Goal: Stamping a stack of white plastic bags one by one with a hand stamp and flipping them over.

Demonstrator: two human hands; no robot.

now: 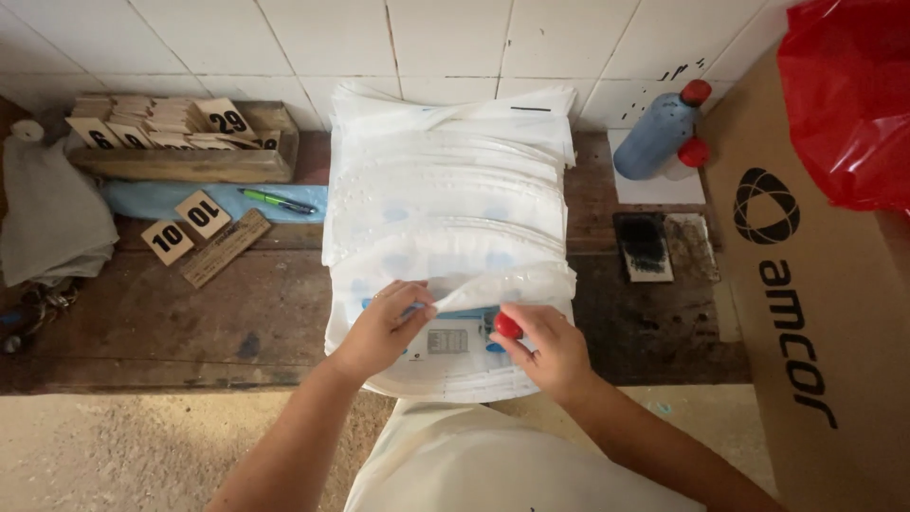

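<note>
A dark wooden tabletop [190, 322] runs under both hands, with a white tiled wall [284, 38] beyond them. To the right of the right hand stands a big brown cardboard box [815, 313] with a red plastic bag [844, 95] at its top. Directly under and ahead of the hands lies a tall stack of white plastic bags [445, 190], overlapping like shingles and reaching back to the wall. Far to the left of the left hand lies a grey cloth [47, 218], and beyond that hand sits a wooden tray [190, 161] of numbered tags, with a green pen [277, 201] on a blue sheet just in front of it and two loose tags [187, 226] nearer. Beyond the right hand a blue bottle [659, 133] with a red cap leans at the wall, and a black ink pad [645, 246] lies nearer. The left hand [384, 327] pinches up the edge of the top bag [455, 346], lifting it. The right hand [545, 346] is closed around a small red-topped stamp [508, 325], held just above that same bag's printed panel.
</note>
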